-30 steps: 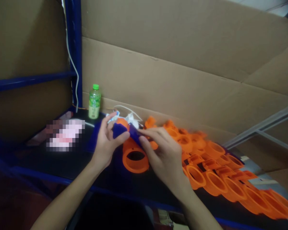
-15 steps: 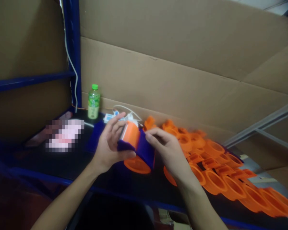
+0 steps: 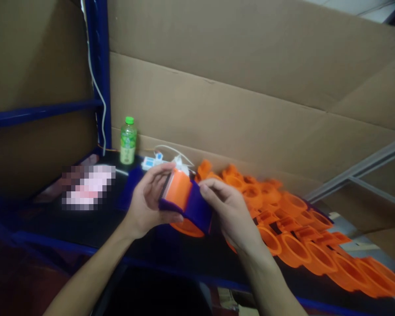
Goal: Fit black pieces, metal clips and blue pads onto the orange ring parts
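Both hands hold one orange plastic ring-shaped part (image 3: 178,188) above the dark shelf. A dark blue fabric strip (image 3: 199,210) is wrapped partly round it. My left hand (image 3: 148,202) grips the part from the left, thumb under the strip's near edge and fingers over the top. My right hand (image 3: 228,210) pinches the strip's right side against the part. A wider orange flange (image 3: 186,227) shows below the strip.
Several more orange ring parts (image 3: 299,241) lie in rows along the shelf to the right. A green-capped bottle (image 3: 128,141), a white power strip with cable (image 3: 151,162) and a blurred pink patch (image 3: 87,186) sit at the back left. Cardboard sheets (image 3: 237,105) wall the back; a blue rack post (image 3: 98,74) stands left.
A second ago the strip was bunched between my fingers above the ring. It now lies wrapped round the orange part, which both hands have lifted and turned on its side.
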{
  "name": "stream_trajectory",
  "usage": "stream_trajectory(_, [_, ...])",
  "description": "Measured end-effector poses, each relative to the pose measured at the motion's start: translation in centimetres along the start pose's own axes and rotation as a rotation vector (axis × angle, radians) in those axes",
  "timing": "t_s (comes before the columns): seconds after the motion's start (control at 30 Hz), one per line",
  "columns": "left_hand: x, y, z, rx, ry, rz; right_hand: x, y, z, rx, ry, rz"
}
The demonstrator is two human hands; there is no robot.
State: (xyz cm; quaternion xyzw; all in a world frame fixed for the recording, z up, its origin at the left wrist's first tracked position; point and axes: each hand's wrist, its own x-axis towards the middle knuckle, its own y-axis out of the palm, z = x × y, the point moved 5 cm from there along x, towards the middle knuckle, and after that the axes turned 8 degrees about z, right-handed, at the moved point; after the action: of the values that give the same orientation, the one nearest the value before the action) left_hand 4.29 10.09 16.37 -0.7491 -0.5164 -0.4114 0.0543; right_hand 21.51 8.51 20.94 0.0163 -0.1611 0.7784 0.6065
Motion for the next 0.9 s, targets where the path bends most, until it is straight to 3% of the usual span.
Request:
stream_trajectory(0.27, [0.1, -0.1, 0.4, -0.024, -0.040, -0.012, 0.2, -0.1, -0.2, -0.016, 0.031, 0.024])
stream_trajectory(0.6, [0.0, -0.2, 0.5, -0.005, -0.057, 0.055, 0.4, -0.2, -0.2, -0.011, 0.057, 0.068])
stream_trajectory(0.77, [0.1, -0.2, 0.9, -0.050, -0.086, 0.001, 0.8, -0.4, -0.3, -0.064, 0.023, 0.071])
stream_trajectory(0.9, [0.2, 0.0, 1.0, -0.033, -0.071, -0.095, 1.3, -0.6, 0.0, -0.295, -0.101, 0.005])
